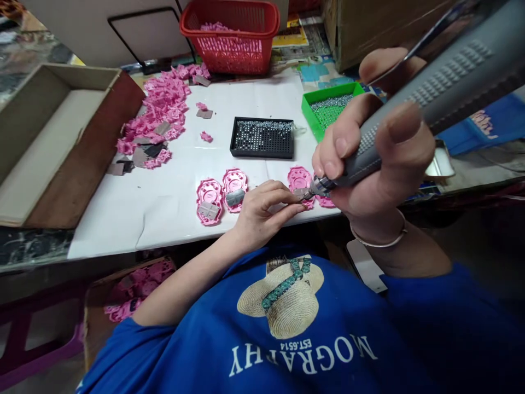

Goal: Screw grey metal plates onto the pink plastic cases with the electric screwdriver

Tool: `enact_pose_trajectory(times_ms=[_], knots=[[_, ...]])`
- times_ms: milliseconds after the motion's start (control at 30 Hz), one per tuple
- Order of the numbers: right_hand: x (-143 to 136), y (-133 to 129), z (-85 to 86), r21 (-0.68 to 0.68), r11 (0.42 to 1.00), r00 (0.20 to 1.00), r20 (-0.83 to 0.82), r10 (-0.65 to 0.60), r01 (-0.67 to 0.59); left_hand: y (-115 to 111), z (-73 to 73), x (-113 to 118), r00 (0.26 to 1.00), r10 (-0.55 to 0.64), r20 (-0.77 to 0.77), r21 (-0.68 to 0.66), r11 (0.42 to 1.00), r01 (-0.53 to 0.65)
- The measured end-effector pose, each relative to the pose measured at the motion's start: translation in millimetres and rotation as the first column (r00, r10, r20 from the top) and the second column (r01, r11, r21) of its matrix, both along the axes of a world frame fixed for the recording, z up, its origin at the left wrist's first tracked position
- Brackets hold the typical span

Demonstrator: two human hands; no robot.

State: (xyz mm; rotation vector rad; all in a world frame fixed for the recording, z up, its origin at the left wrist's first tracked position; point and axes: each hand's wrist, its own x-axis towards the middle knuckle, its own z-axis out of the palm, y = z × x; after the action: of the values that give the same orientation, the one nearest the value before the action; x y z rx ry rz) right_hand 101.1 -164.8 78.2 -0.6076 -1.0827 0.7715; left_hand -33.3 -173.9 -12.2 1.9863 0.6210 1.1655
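My right hand [381, 148] is wrapped around a grey electric screwdriver [414, 104], which slants down to the left. Its bit [309, 192] reaches a pink plastic casing [299, 178] with a grey plate near the table's front edge. At the bit's tip, the thumb and fingers of my left hand [266, 210] are pinched together; what lies between them is too small to make out. Another pink casing [327, 200] is partly hidden under my right hand. Left of my left hand lie two more pink casings [208, 194] [235, 183], each with a grey plate on it.
A black perforated tray [262, 153] and a green tray [324, 128] hold small screws. A heap of pink parts [159, 104] lies at the left, beside an open cardboard box [94, 158]. Behind stands a red basket [233, 54]. A box of pink parts [139, 284] sits below the table.
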Motion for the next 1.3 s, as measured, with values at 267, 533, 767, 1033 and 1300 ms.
enact_pose_trajectory(times_ms=[267,533,767,1033,1300], knots=[[5.2,-4.7,-3.9,-0.073,0.995,0.998,0.006,0.063,-0.063,-2.4,-1.3,0.3,0.999,-0.014,-0.04,-0.007,1.0,0.014],[13.4,-6.6,-13.9,-0.076,0.995,0.995,0.069,0.073,-0.067,1.3,-14.0,5.6,0.999,0.02,-0.044,0.106,0.994,-0.015],[32.1,-3.0,-35.2,-0.004,1.0,0.987,0.159,0.029,-0.029,9.2,-31.2,4.3,0.941,0.104,-0.321,0.193,0.98,-0.043],[33.3,-1.3,-50.6,-0.018,0.998,0.99,0.127,0.062,-0.061,11.6,-30.3,10.7,0.955,0.085,-0.284,0.23,0.973,-0.018],[34.3,-3.5,-52.1,-0.075,0.997,0.972,0.235,-0.011,0.029,10.8,-31.3,9.9,0.958,0.082,-0.274,0.233,0.972,-0.016]])
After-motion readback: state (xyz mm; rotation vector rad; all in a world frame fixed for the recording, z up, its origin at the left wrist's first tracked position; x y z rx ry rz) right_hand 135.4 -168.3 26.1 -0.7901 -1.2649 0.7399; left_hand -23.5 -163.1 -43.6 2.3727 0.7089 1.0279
